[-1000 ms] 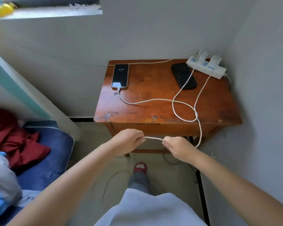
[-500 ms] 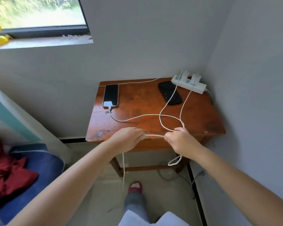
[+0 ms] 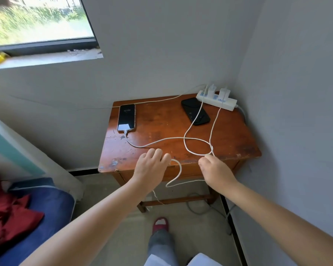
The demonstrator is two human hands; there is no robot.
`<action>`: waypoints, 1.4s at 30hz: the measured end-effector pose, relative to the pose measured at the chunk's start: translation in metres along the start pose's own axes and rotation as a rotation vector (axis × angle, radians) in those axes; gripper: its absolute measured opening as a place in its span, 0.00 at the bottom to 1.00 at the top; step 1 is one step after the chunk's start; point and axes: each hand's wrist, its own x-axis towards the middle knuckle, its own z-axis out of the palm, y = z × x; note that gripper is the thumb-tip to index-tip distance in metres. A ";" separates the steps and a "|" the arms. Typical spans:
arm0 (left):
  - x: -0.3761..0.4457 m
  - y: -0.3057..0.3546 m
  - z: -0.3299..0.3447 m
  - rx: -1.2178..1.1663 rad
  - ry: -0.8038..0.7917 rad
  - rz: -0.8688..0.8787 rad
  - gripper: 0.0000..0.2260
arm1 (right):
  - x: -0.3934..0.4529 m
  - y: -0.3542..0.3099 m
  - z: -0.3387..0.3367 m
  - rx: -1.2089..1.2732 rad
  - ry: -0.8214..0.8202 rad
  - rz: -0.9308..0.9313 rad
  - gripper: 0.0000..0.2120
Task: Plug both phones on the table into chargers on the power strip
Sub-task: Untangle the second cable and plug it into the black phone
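Observation:
A phone with a lit screen [image 3: 126, 117] lies at the back left of the wooden table [image 3: 236, 139], with a white cable plugged into its near end. A black phone [image 3: 195, 111] lies at the back right, next to a white power strip [image 3: 216, 100] that carries two white chargers. Two white cables run from the chargers across the tabletop. My left hand [image 3: 152, 165] and my right hand [image 3: 212, 167] both grip the second white cable [image 3: 178, 174] at the table's front edge. A slack loop of it hangs between them.
The table stands in a corner, with walls behind it and to its right. A bed with a blue sheet and a red cloth [image 3: 10, 214] is at the left. A window [image 3: 38, 22] is up left. My foot in a red slipper [image 3: 160, 223] is on the floor.
Both hands rose from below the table's front edge up to it and drew apart. The cable between them, taut before, now sags in a loop. The view tilted upward.

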 end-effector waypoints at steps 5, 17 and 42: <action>0.010 0.012 -0.002 -0.039 0.061 0.008 0.18 | 0.009 -0.025 0.005 -0.028 0.006 -0.080 0.11; -0.009 -0.030 0.013 -0.159 -0.116 -0.094 0.15 | -0.003 0.058 -0.035 -0.555 0.015 0.141 0.11; 0.022 -0.006 -0.004 -0.004 -0.170 0.175 0.17 | 0.000 0.024 -0.023 -0.188 -0.050 0.005 0.09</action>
